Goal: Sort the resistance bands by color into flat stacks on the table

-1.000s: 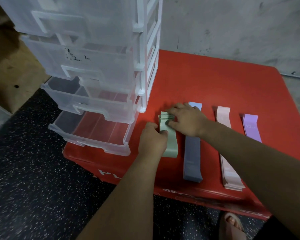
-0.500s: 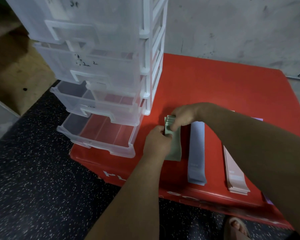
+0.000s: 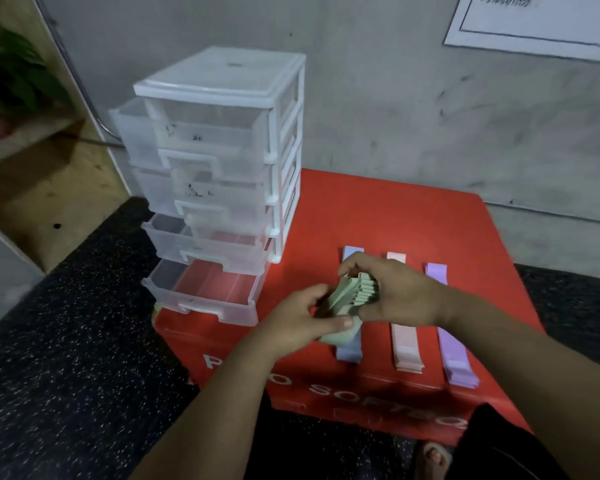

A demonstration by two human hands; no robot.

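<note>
Green bands (image 3: pixel 352 294) fanned, edges showing, gripped both hands.

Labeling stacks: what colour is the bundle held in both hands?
Pale green bands, clearest in the head view.

There's just the one camera, worn on the person's head, looking forward and down from close over the near edge of the table (image 3: pixel 378 216) toward the wall (image 3: pixel 395 98) behind.
</note>
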